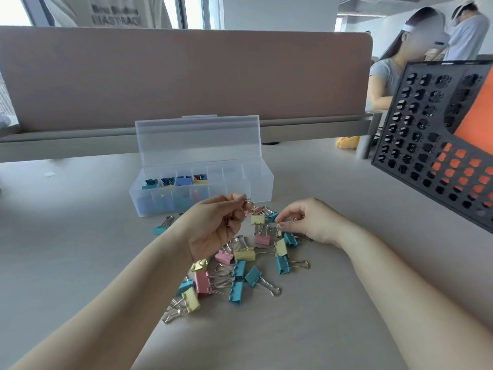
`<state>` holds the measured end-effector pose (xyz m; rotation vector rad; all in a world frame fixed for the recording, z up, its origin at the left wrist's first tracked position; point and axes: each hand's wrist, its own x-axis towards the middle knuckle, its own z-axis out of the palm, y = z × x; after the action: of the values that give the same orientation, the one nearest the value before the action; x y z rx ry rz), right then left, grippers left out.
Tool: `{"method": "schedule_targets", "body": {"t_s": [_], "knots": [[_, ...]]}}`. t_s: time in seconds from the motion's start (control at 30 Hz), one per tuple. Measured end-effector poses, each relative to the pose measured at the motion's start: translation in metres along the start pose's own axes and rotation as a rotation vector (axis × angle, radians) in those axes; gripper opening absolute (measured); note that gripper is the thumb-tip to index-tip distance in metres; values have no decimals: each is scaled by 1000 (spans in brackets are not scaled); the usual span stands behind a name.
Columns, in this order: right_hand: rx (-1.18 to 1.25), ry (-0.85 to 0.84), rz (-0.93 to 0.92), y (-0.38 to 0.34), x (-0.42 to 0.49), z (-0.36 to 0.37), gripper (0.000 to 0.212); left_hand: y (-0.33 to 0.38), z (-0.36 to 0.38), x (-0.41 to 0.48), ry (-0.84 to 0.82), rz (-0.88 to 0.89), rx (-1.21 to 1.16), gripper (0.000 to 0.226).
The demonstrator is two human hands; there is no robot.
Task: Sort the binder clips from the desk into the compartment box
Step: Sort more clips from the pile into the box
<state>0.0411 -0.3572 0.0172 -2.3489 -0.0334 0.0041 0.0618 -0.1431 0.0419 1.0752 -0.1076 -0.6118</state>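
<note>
Picking step: left hand [216,225] pinches 1 binder clip [247,201]; right hand [306,222] pinches a second clip [279,226] in the pile [244,254] mid-desk [320,316]. Next, both probably need matching compartments in the compartment box [261,182].

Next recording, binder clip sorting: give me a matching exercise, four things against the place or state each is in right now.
Things
1. left hand
2. right hand
3. compartment box
4. lone teal clip

States
A. lid up, clips in its left compartments
B. flat on the desk, left of the pile
C. raised over the pile, gripping a wire-handled clip
D. low at the pile's far edge, fingertips pinching a small clip

Pairs: 1-C, 2-D, 3-A, 4-B
</note>
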Motion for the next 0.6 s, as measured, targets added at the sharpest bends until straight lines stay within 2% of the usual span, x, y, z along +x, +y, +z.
{"method": "schedule_targets", "body": {"t_s": [0.1,0.27,0.33,0.4,0.47,0.53,0.6], "knots": [[6,25,-18,2,2,2,13,0,11,6,52,-11,31,23],[21,15,-5,5,4,1,11,-3,28,19,49,-139,-15,24],[3,-2,-3,5,4,1,13,-7,29,22,71,-110,59,22],[-20,-6,12,5,5,0,13,-12,30,21,90,-39,302,17],[4,5,48,4,5,-1,12,-16,29,21,151,79,752,18],[131,7,112,3,5,-5,15,-21,27,24,195,303,1195,16],[363,-5,198,4,5,-9,16,-26,28,24,161,401,1426,15]]}}
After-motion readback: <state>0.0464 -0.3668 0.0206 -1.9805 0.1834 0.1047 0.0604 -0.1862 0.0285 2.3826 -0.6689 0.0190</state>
